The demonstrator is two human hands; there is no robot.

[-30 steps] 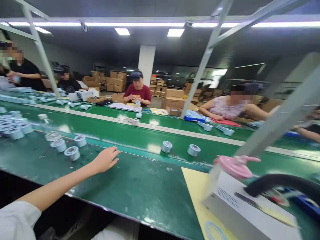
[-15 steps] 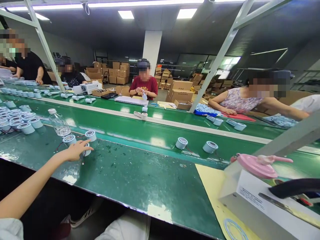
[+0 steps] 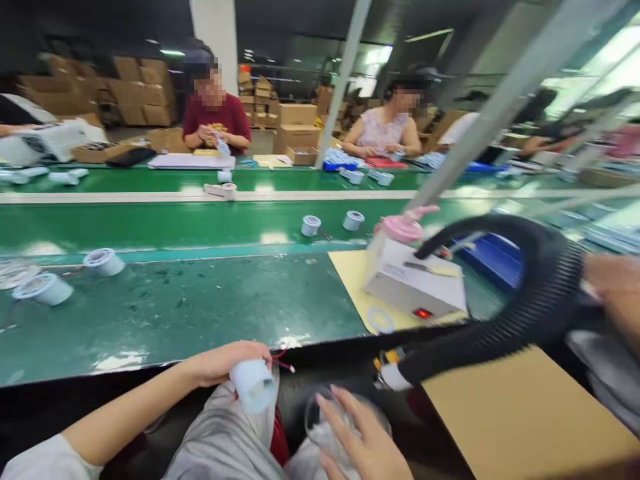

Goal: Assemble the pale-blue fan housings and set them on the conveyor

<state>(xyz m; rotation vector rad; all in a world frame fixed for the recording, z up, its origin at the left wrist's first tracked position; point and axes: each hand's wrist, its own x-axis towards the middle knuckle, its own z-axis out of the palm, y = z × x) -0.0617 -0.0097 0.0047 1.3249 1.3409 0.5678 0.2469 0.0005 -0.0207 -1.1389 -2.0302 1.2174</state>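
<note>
In the lower centre of the frame, the left hand (image 3: 233, 360) holds a pale-blue plastic cylindrical housing (image 3: 253, 387) over the lap, off the tabletop (image 3: 240, 293). Its fingers wrap the housing from above and behind, a grip that seems to keep the hollow end clear and let the thin red and dark wires (image 3: 281, 361) hang free at the right. The right hand (image 3: 370, 433), lower right of centre, has its fingers spread over a clear round-rimmed object (image 3: 313, 417); blur hides whether it grips it. The ribbed black hose (image 3: 545, 293) arches down so its end lies near that hand, probably for easy reach.

The housing is tilted, smooth and matt, with a dark opening facing right; a small white plug (image 3: 293, 369) ends the wires.
</note>
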